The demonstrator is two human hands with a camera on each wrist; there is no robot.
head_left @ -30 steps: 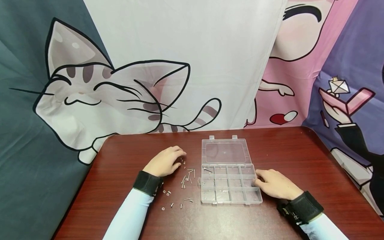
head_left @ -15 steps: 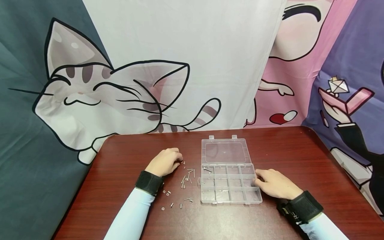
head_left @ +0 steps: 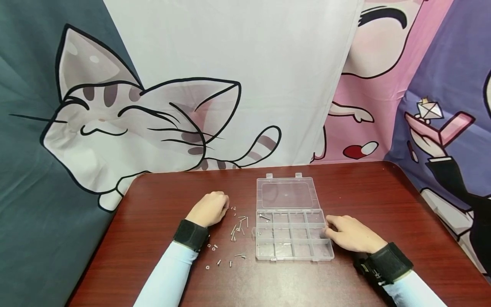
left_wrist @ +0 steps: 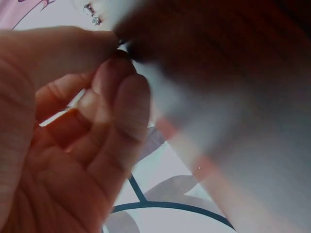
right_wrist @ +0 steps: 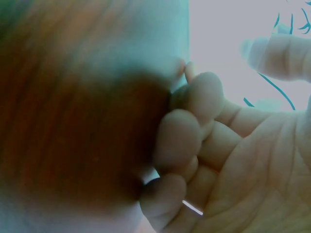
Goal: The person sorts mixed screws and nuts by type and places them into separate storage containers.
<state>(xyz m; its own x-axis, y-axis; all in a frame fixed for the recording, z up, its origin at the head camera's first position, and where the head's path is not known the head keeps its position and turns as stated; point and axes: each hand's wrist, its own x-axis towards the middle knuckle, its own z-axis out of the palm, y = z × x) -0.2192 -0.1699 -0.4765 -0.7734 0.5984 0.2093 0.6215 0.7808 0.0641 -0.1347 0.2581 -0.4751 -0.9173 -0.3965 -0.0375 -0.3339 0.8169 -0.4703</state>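
Observation:
A clear plastic compartment box [head_left: 284,241] stands on the table with its lid [head_left: 285,192] laid back. One long screw [head_left: 264,217] lies in its back-left compartment. My right hand [head_left: 353,233] holds the box's right edge, its fingers [right_wrist: 177,141] curled. Left of the box are loose screws [head_left: 241,224] and small nuts [head_left: 213,249]. At the back end of this scatter, my left hand [head_left: 209,209] is low over the table. Its thumb [left_wrist: 92,48] and forefinger pinch a tiny metal piece, mostly hidden; I cannot tell its kind.
The reddish-brown table [head_left: 165,187] has a rounded back-right corner. Shorter screws [head_left: 240,256] lie nearer the front, left of the box. Printed cloth [head_left: 245,51] hangs behind the table's far edge.
My left hand has drawn back to the left, away from the small screws, and its fingers have curled in toward the thumb. My right hand stays at the box's edge.

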